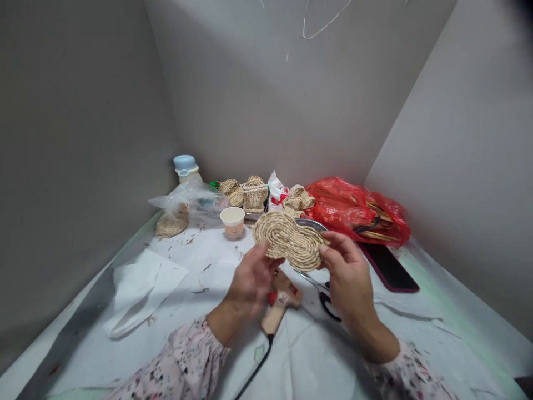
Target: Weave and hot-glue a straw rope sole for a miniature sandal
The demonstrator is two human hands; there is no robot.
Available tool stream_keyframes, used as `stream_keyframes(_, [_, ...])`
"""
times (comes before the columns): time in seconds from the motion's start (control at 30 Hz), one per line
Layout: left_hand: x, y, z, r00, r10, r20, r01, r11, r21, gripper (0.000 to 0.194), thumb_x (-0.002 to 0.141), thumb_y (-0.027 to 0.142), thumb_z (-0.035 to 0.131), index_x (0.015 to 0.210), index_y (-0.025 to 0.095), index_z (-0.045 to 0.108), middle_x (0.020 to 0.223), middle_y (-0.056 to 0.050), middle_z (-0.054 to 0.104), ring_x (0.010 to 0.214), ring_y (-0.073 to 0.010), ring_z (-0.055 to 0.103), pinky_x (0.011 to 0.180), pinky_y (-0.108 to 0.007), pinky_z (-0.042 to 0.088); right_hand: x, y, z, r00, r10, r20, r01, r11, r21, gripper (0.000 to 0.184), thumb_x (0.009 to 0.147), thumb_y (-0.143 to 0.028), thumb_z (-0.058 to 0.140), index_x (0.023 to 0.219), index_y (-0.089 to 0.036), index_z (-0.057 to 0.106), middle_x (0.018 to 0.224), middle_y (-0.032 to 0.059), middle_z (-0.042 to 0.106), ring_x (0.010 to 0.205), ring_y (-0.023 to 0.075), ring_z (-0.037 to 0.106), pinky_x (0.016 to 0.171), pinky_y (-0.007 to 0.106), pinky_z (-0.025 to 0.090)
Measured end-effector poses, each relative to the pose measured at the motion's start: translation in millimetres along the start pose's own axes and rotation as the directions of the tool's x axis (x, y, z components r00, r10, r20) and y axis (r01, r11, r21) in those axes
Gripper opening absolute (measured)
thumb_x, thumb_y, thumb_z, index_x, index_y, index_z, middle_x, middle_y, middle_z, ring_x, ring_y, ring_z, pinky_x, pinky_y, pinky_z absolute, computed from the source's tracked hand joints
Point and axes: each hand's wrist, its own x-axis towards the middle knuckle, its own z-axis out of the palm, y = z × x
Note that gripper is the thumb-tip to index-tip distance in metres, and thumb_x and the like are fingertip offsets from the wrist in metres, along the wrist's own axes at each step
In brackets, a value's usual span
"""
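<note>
A flat piece of coiled straw braid [291, 240], shaped like a figure eight or a small sole, is held up in front of me, tilted toward the camera. My right hand [350, 275] pinches its right end between thumb and fingers. At the lower left edge, my left hand [252, 280], slightly blurred, grips it with the thumb in front; the other fingertips are partly hidden behind. Below the piece lies a beige glue gun [277, 311] with a black cord, its front partly covered by my left hand. Scissors [327, 300] with black handles rest beside my right hand.
Behind stand a paper cup [232, 222], several woven straw pieces [255, 194], a metal bowl [311, 224] and a blue-lidded bottle [186, 166]. A red plastic bag [345, 205] and a phone [389, 266] lie right; a clear bag [191, 197] and white paper [145, 286] left. Grey walls enclose the table.
</note>
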Motion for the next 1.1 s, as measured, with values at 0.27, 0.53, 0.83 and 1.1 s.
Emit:
stream_keyframes(0.27, [10,22,-10.0,0.960,0.249,0.128,-0.274,0.747,0.606,0.025,0.077,0.038,0.071,0.095,0.020,0.073,0.096,-0.007,0.073,0.094,-0.0217,0.063,0.088,-0.033,0.044,15,-15,-12,0.947,0.164,0.276,-0.109,0.973,-0.204,0.016,0.071,-0.028,0.064,0.081,-0.019,0.072,0.075,0.0007,0.068,0.069,0.0164,0.058,0.062,0.027,0.044])
stream_keyframes(0.53, [10,24,-3.1,0.973,0.226,0.056,-0.204,0.711,0.673,0.017,0.065,0.030,0.079,0.077,0.018,0.076,0.075,-0.004,0.073,0.069,-0.0190,0.062,0.066,-0.028,0.047,10,-11,-7,0.975,-0.090,0.205,0.156,0.930,-0.333,0.026,0.082,-0.037,0.063,0.101,-0.020,0.068,0.084,0.0041,0.071,0.076,0.0195,0.064,0.066,0.030,0.048])
stream_keyframes(0.83, [33,29,-34.4,0.840,0.519,-0.159,-0.329,0.720,0.611,0.029,0.068,0.037,0.079,0.088,0.016,0.072,0.079,-0.001,0.069,0.073,-0.0151,0.059,0.069,-0.025,0.045,-33,2,0,0.711,0.149,0.687,0.322,0.800,-0.506,0.026,0.084,-0.016,0.055,0.090,-0.028,0.077,0.053,-0.0042,0.065,0.042,0.0128,0.053,0.046,0.022,0.033])
stream_keyframes(1.1, [40,28,-45.5,0.830,0.525,-0.188,-0.314,0.718,0.621,0.035,0.067,0.042,0.079,0.090,0.015,0.072,0.082,-0.003,0.071,0.075,-0.0162,0.061,0.071,-0.026,0.046,-53,19,13,0.752,0.181,0.634,0.404,0.634,-0.660,0.026,0.087,-0.018,0.049,0.071,-0.024,0.068,0.058,0.0002,0.066,0.046,0.0149,0.053,0.049,0.026,0.030])
